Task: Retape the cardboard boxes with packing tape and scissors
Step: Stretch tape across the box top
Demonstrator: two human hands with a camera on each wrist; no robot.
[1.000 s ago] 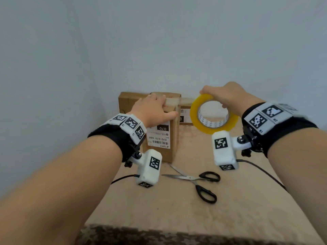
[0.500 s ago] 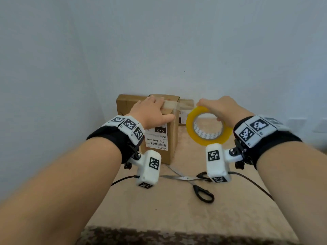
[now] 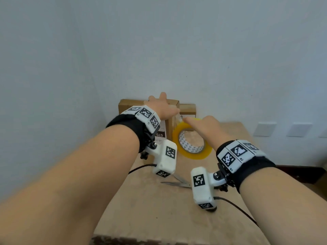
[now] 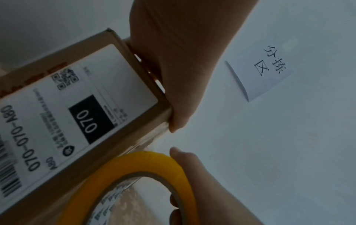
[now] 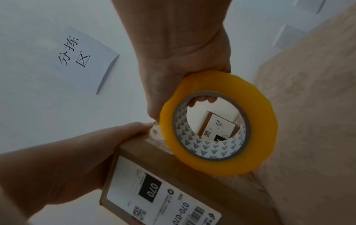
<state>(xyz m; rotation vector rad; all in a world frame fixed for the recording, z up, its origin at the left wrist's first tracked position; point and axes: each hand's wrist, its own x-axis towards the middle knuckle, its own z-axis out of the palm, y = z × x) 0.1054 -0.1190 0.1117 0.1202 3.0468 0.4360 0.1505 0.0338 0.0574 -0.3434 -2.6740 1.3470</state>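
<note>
Yellow tape roll [image 3: 192,142] down beside the box [image 3: 169,124], strip running over its top edge.

I had the left hand [image 3: 161,107] flat on the box top, fingers straight, thumb pinning the strip at the corner. My right hand [image 3: 206,128] kept a closed grip on the roll, fingers through its core. The box stood at the back of the counter [image 3: 159,209], a second box [image 3: 188,109] behind it. I judged the strip laid but uncut; next I would need the scissors [image 3: 177,183], lying near my wrists, to cut it close to the roll.
</note>
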